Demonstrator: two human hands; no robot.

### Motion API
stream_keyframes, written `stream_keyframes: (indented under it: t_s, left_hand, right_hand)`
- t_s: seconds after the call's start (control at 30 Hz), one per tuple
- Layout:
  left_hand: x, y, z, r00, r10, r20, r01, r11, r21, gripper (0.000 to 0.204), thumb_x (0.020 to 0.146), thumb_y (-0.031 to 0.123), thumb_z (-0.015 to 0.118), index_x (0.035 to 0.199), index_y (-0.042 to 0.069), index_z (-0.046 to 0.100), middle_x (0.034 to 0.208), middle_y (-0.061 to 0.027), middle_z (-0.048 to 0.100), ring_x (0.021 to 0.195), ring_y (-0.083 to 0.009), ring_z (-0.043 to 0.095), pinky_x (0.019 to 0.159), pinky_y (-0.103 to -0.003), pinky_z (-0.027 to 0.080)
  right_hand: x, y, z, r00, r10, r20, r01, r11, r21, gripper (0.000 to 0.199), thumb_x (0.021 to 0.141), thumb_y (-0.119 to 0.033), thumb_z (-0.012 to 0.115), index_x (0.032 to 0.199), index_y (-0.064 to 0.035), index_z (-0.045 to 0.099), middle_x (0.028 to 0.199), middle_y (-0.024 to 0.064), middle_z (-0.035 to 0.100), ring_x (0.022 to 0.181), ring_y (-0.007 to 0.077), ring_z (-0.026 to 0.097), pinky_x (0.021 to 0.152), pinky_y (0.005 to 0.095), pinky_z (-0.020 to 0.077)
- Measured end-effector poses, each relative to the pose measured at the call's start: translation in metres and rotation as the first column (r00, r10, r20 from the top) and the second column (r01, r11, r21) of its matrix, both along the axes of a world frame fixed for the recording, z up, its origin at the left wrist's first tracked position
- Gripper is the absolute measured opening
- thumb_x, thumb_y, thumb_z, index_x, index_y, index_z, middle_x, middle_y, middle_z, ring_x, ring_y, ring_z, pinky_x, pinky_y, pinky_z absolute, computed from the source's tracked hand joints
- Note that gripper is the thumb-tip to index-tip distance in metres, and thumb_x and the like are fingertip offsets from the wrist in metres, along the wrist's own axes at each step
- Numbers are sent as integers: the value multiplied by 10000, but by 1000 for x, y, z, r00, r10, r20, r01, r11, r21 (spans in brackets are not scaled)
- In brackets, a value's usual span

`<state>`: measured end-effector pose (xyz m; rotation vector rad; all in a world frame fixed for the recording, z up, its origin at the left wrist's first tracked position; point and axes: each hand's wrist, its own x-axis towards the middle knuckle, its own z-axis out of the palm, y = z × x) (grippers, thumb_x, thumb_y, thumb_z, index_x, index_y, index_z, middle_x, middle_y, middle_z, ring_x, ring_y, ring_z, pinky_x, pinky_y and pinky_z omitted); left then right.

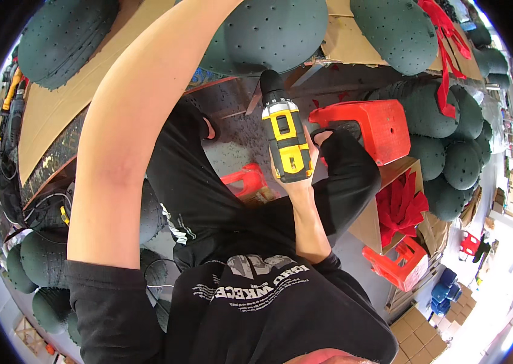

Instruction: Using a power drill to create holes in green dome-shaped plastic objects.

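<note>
My right hand (299, 185) is wrapped round a yellow and black cordless drill (291, 145). The drill's black chuck points away from me, by the near edge of a dark green rounded shell (265, 36) dotted with small holes. Whether a bit touches the shell cannot be seen. My left forearm reaches up across the view toward that same shell, and the hand is cut off by the top edge.
More green shells are stacked on the cardboard-covered bench, at left (65, 39) and right (396, 33). Red plastic stools (384, 130) stand at right, near a carton of red fabric (399, 206). Red straps (444, 54) hang off the bench. Cables and tools (14, 115) crowd the far left.
</note>
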<state>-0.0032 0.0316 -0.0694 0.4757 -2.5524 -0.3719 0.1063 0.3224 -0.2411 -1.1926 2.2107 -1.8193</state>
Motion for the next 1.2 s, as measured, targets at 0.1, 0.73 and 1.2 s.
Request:
stream_keyframes:
  t_s: [0.1,0.73,1.2]
  left_hand:
    - [2,-7,0,999,34,14,-34,999,11,538,1005,340,287,997,-16,689,1086,-258,680,1041,-422,650,932,-517,491]
    - [3,-12,0,1000,14,-7,-14,999,49,573,1006,360,285,1009,-40,695,1100,-286,669,1063,-437,643,966,-514,471]
    - [-1,-9,-2,1000,16,-25,-14,998,65,594,1013,373,287,978,-43,710,1063,-278,684,1037,-429,656,955,-510,479]
  right_hand:
    - [3,-1,6,998,33,-52,-30,998,47,347,717,-26,737,1029,-3,587,793,124,688,701,263,711,630,316,539]
    - [25,45,35,943,43,-331,79,936,344,183,788,-97,700,970,-86,712,950,78,720,868,289,685,733,392,544]
    - [16,74,120,994,-107,-15,105,935,339,294,793,-41,797,1077,-50,722,1024,79,739,930,212,716,808,322,553]
